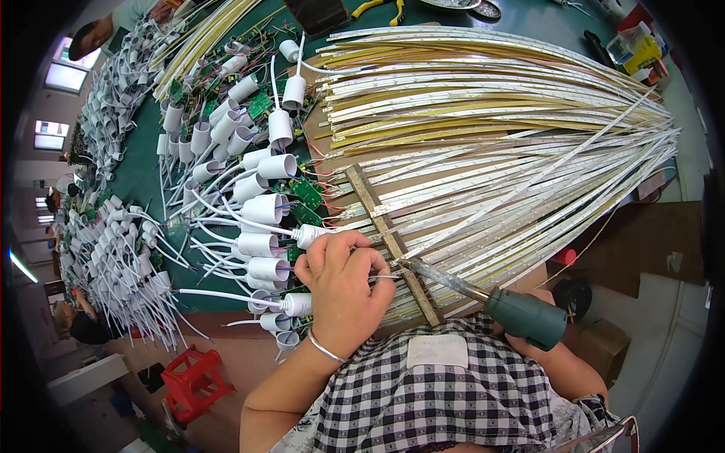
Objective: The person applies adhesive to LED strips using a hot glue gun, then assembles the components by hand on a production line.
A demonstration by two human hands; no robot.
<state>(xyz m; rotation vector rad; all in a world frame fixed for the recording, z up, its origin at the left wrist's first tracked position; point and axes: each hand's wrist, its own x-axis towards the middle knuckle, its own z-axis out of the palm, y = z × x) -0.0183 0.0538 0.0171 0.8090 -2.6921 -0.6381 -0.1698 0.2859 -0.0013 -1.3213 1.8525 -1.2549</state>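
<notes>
My left hand [343, 291], with a silver bangle on its wrist, is closed in a pinch on thin solder wire [383, 277]. From the right, my right hand [519, 344] grips the green handle of a soldering iron [526, 317]; the handle hides most of its fingers. The iron's tip reaches the ends of the white LED strips [483, 215], beside a narrow bar [377, 214] lying across them. Green circuit boards [308, 194] and white cylindrical lamp caps [264, 209] with white cables are lined up left of the strips, joined by red wires.
More LED strips [453, 87] fan out at the back. Heaps of white caps with cables [113, 264] cover the green table's left side. Yellow-handled pliers [377, 9] lie at the far edge. A red stool [192, 381] stands at lower left. Other people are in the left background.
</notes>
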